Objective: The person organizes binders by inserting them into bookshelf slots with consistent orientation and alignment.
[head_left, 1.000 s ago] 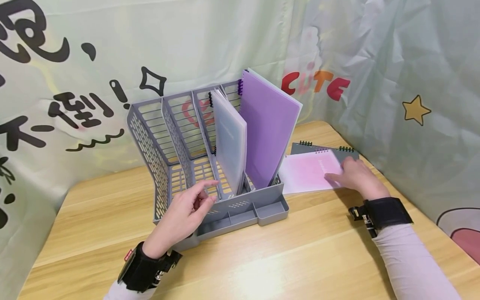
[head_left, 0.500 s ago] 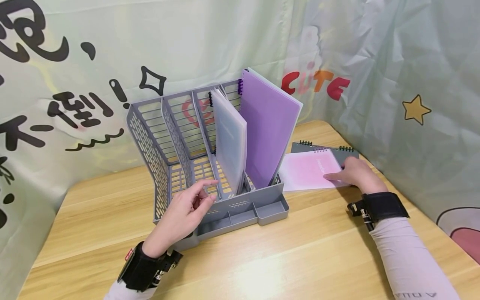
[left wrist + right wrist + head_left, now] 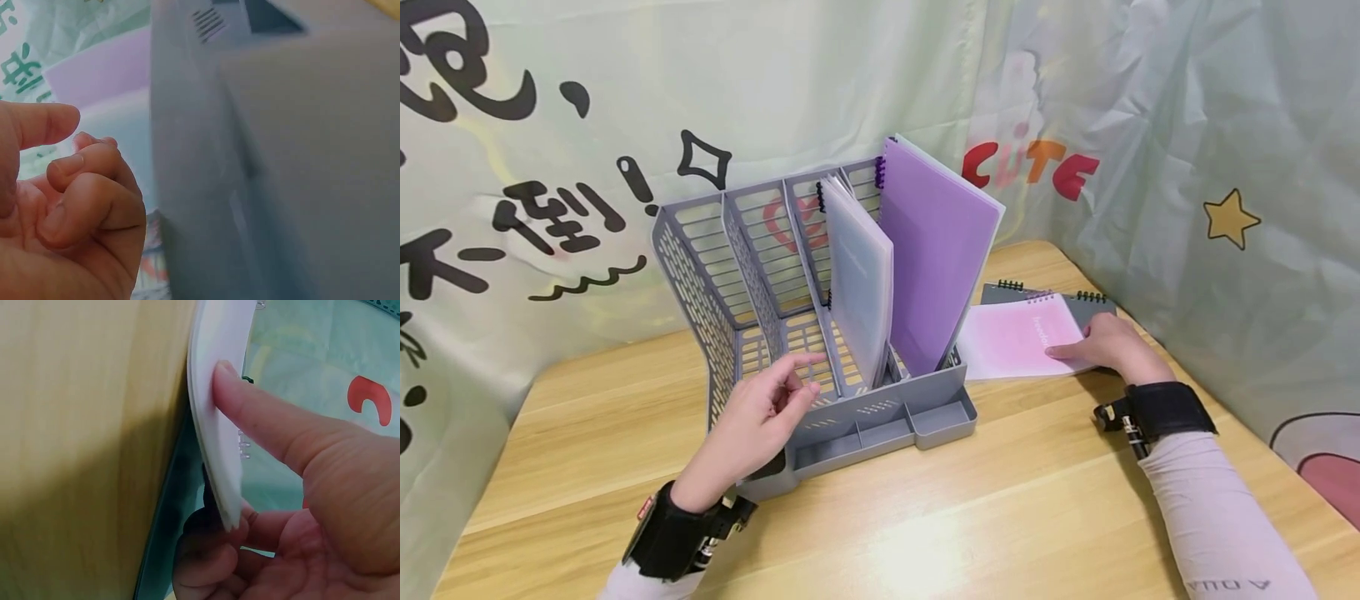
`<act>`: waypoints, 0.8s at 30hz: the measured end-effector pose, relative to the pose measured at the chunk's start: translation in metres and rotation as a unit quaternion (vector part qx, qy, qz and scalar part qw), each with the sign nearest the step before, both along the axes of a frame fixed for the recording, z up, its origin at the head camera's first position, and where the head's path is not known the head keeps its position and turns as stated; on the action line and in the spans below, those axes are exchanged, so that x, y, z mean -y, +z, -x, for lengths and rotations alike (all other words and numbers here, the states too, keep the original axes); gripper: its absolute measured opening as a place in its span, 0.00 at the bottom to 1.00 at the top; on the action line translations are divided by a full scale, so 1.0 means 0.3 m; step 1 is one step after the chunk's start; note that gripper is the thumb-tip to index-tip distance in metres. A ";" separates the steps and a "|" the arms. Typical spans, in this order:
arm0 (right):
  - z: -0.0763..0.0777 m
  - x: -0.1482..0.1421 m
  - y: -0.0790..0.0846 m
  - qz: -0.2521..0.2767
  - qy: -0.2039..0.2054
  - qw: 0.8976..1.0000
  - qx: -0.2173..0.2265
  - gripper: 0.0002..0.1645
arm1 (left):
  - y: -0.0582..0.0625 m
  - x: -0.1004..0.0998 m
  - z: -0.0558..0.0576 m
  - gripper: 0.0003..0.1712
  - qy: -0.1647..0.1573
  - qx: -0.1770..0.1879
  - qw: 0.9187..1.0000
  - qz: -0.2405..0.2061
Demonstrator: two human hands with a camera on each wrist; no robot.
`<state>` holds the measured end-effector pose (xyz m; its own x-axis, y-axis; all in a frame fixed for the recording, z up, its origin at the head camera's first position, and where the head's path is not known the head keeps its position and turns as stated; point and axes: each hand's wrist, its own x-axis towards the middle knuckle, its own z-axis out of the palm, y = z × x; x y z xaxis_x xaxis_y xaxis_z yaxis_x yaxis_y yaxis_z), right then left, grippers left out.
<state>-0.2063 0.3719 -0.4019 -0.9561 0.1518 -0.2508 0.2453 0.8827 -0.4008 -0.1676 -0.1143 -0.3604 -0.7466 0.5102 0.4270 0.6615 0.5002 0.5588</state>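
My right hand (image 3: 1116, 346) pinches the right edge of a pink spiral notebook (image 3: 1011, 337). In the right wrist view the thumb lies on its cover (image 3: 215, 437) and the other fingers are underneath. A dark grey spiral notebook (image 3: 1093, 308) lies partly beneath the pink one on the table. My left hand (image 3: 760, 412) hovers at the front of a grey desktop file rack (image 3: 880, 408), its fingers loosely bent with nothing in them. Inside the rack stand a pale blue spiral notebook (image 3: 859, 275) and, to its right, a taller purple one (image 3: 936, 250).
Dividers (image 3: 752, 275) split the rack into upright slots, and small trays (image 3: 943, 421) run along its front. The wooden table (image 3: 1000, 508) extends in front of it. A printed curtain (image 3: 850, 75) hangs close behind the table and along its right side.
The pink notebook has shifted slightly up and away in my right hand, which now sits a little farther left. My left hand has drawn back slightly to the left.
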 end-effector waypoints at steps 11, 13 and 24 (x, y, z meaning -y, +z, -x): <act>0.007 -0.013 -0.017 0.023 0.005 1.000 -0.004 0.45 | 0.140 0.076 -0.002 0.19 0.048 0.015 0.998 -0.042; 0.006 -0.013 -0.019 0.029 0.009 0.999 -0.010 0.44 | 0.146 0.093 0.005 0.19 0.060 0.013 0.997 -0.040; 0.003 -0.010 -0.028 0.062 0.005 0.998 -0.033 0.40 | 0.071 0.220 0.078 0.17 0.134 0.018 0.990 -0.046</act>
<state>-0.2071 0.3749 -0.4104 -0.9723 0.1148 -0.2038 0.2071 0.8273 -0.5221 -0.1909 -0.1802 -0.3391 -0.8650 0.2523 0.4336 0.4913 0.6010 0.6304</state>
